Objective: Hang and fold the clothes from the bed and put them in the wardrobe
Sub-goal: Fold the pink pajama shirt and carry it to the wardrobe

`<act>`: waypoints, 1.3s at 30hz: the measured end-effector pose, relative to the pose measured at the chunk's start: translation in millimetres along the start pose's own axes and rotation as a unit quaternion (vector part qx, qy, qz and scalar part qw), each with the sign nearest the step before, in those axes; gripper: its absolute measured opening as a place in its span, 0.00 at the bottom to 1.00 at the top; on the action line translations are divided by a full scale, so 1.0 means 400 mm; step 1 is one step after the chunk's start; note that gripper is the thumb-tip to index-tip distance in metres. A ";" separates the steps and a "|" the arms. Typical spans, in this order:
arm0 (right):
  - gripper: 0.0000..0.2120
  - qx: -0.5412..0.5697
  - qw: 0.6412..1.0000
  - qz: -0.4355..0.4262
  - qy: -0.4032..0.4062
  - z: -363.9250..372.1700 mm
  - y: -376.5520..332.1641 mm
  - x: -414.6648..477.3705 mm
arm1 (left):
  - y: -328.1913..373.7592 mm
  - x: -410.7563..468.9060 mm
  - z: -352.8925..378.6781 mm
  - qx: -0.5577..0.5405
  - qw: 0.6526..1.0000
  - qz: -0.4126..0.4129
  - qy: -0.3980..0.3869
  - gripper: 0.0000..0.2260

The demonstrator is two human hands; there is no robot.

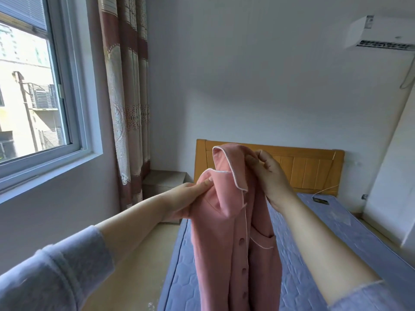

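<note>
Both arms reach forward, forearms bare below pushed-back grey-blue sleeves [58, 270]. The left hand [190, 199], lower and to the left, pinches the collar of the pink pyjama shirt [233, 243] between thumb and fingers. The right hand [270, 176], higher and farther, bends down at the wrist and pinches the shirt's top.

Left sleeve [56, 265] at 8 o'clock, right sleeve [372, 297] at 5 o'clock: pale lilac-grey, soft fleecy knit, cuffs bunched in thick folds partway up forearms; forearms, left hand [184, 198], right hand [271, 176] bare
</note>
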State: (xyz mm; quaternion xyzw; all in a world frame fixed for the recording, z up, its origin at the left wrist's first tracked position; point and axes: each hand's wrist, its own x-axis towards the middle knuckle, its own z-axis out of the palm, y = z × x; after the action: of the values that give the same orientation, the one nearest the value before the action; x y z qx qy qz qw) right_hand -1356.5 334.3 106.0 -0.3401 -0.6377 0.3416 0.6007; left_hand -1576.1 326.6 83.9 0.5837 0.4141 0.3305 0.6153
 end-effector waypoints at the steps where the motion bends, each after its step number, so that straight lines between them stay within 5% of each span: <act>1: 0.05 -0.026 1.000 -0.007 0.004 -0.021 0.001 0.000 | 0.003 0.002 -0.006 -0.010 1.000 0.007 0.018 0.38; 4: 0.06 -0.073 0.997 0.003 0.004 -0.082 0.009 -0.005 | 0.011 0.006 -0.043 -0.013 0.997 0.029 0.068 0.37; 11: 0.17 0.093 0.977 0.164 -0.102 -0.168 0.023 -0.045 | 0.012 -0.004 -0.092 0.066 0.993 0.042 0.085 0.39; 15: 0.35 0.120 0.954 0.227 -0.158 -0.199 0.033 -0.062 | -0.001 -0.009 -0.088 0.067 0.990 0.068 0.105 0.36; 19: 0.23 0.161 0.924 0.310 -0.155 -0.245 0.045 -0.074 | -0.012 -0.030 -0.084 0.063 0.994 0.048 0.069 0.13; 25: 0.20 0.011 0.913 0.321 -0.252 -0.301 0.041 -0.153 | -0.052 -0.091 -0.066 0.188 0.979 -0.068 -0.028 0.15; 31: 0.05 -0.360 0.904 0.137 -0.184 -0.314 -0.027 -0.301 | -0.069 -0.191 0.092 0.309 0.948 -0.071 -0.010 0.28; 35: 0.04 -0.349 0.933 0.025 -0.086 -0.329 -0.111 -0.434 | -0.071 -0.286 0.181 0.255 0.967 -0.013 0.009 0.34; 39: 0.09 -0.361 0.931 -0.016 -0.039 -0.351 -0.210 -0.578 | -0.091 -0.400 0.227 0.288 0.955 0.053 0.056 0.25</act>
State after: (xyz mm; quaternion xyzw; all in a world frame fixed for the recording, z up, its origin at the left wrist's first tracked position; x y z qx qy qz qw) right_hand -1207.5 98.0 59.7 -0.5102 -0.7466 0.0914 0.4170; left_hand -1567.7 140.2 65.3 0.7376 0.4941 0.2613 0.3788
